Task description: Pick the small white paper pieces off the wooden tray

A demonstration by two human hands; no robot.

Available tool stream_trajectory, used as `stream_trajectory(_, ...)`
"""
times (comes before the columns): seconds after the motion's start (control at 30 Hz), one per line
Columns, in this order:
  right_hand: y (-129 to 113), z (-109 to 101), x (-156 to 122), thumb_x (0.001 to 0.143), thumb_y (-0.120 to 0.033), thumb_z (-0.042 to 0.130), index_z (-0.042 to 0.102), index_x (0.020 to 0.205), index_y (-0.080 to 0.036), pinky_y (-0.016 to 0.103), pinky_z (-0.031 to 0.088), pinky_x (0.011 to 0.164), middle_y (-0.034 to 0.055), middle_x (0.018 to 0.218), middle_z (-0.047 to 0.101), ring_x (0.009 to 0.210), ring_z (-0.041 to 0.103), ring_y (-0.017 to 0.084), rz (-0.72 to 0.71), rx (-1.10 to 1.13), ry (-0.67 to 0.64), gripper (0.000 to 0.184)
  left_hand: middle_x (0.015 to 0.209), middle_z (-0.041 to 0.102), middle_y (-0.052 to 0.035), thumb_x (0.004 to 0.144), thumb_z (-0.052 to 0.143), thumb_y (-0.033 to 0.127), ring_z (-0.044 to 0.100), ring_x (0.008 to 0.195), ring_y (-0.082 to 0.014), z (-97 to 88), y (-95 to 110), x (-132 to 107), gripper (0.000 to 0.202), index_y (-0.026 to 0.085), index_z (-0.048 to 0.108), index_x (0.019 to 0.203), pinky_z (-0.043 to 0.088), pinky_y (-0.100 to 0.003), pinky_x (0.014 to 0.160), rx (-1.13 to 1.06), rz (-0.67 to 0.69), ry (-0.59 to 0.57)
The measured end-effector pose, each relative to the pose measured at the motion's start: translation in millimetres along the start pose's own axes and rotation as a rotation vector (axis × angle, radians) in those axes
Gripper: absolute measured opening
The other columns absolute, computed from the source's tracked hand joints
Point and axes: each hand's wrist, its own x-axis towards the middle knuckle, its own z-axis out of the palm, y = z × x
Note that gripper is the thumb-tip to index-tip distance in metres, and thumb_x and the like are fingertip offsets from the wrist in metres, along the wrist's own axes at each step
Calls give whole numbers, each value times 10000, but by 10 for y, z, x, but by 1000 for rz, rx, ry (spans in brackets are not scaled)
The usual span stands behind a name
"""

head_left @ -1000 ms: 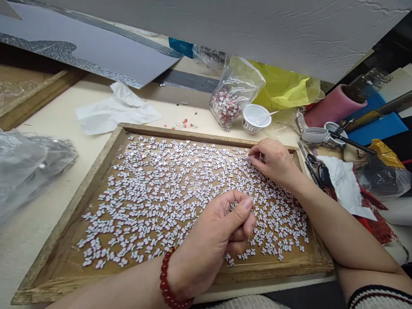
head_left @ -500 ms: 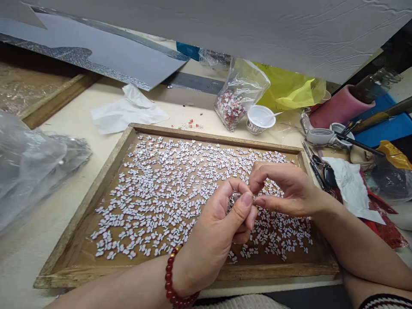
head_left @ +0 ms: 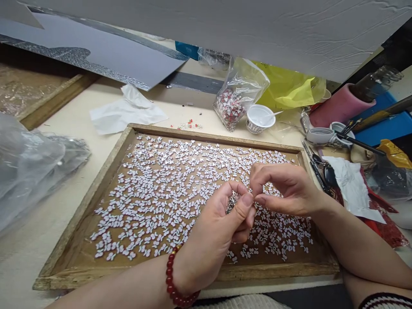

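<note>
A shallow wooden tray point(head_left: 106, 169) lies in front of me, strewn with several small white flower-shaped pieces point(head_left: 167, 189). Over its right half my left hand point(head_left: 219, 234), with a red bead bracelet at the wrist, is curled shut on a small bunch of silvery metal bits point(head_left: 232, 201). My right hand point(head_left: 283, 189) is beside it, its thumb and forefinger pinched together right at the left thumb tip. What the pinch holds is too small to make out.
Behind the tray stand a clear bag of red and white pieces point(head_left: 234, 101), a white cup with a spoon point(head_left: 259, 118) and a yellow bag point(head_left: 289, 88). Crumpled white paper point(head_left: 127, 111) lies at back left, clear plastic point(head_left: 35, 159) at left, tools and clutter point(head_left: 337, 137) at right.
My right hand came back from the tray's far right part to meet my left hand over the tray. In the last half second both hands barely moved.
</note>
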Motion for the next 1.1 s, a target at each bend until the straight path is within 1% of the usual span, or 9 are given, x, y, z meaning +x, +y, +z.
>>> stream_trajectory(0.07, 48, -53, 14, 834, -177, 614, 589, 823, -178, 276, 475, 649, 5, 735, 607, 689, 556, 110, 45, -101, 119, 28, 636, 457, 68, 932, 537, 364, 217, 493, -43, 0, 13, -1, 216, 190, 453, 835, 193, -154, 432, -37, -16, 15)
stream_trajectory(0.17, 218, -157, 45, 831, -179, 596, 586, 797, -192, 284, 463, 650, 10, 736, 614, 685, 552, 122, 163, -462, 334, 38, 657, 477, 40, 958, 460, 377, 221, 510, -53, 0, 22, -4, 241, 175, 497, 833, 195, -158, 442, -98, -47, 18)
stream_trajectory(0.23, 367, -221, 61, 819, -175, 586, 581, 763, -195, 298, 454, 659, 19, 728, 618, 682, 549, 135, 199, -667, 364, 60, 668, 481, 29, 967, 434, 362, 228, 520, -58, 1, 18, -4, 253, 165, 531, 840, 196, -159, 447, -111, -67, 22)
stream_trajectory(0.37, 588, -285, 69, 799, -182, 575, 570, 721, -199, 320, 434, 663, 32, 708, 613, 679, 544, 160, 207, -868, 316, 80, 642, 446, 40, 942, 504, 321, 200, 498, -51, 6, 1, -3, 229, 147, 588, 819, 173, -164, 430, -39, -103, 5)
stream_trajectory(0.5, 639, -282, 68, 797, -174, 558, 575, 731, -196, 332, 410, 690, 47, 726, 622, 706, 543, 177, 206, -960, 279, 72, 604, 405, 48, 922, 537, 333, 214, 478, -47, 8, -9, 1, 262, 139, 608, 761, 165, -177, 422, -5, -137, -32)
stream_trajectory(0.6, 641, -271, 73, 803, -169, 549, 576, 740, -189, 339, 390, 704, 48, 730, 627, 720, 547, 183, 200, -979, 230, 72, 581, 384, 56, 924, 529, 361, 203, 459, -43, 5, -11, 4, 284, 138, 623, 776, 149, -187, 421, -3, -147, -62)
stream_trajectory(0.73, 662, -269, 80, 812, -166, 540, 574, 750, -190, 342, 374, 710, 42, 736, 627, 736, 548, 187, 202, -1003, 190, 74, 595, 389, 48, 943, 468, 404, 189, 478, -48, -1, -15, -2, 355, 138, 604, 751, 139, -192, 437, -21, -142, -47)
stream_trajectory(0.9, 684, -268, 78, 811, -159, 541, 575, 754, -187, 338, 370, 716, 40, 735, 621, 740, 540, 182, 217, -998, 180, 72, 607, 398, 42, 940, 462, 387, 199, 496, -52, -1, -17, -8, 336, 140, 574, 742, 131, -199, 450, -12, -170, -38)
stream_trajectory(1.1, 678, -259, 68, 820, -165, 544, 595, 775, -184, 333, 379, 729, 40, 759, 631, 758, 550, 181, 228, -1000, 163, 71, 610, 401, 41, 936, 475, 378, 213, 497, -51, -8, -15, 2, 320, 140, 570, 744, 134, -195, 445, -4, -172, -33)
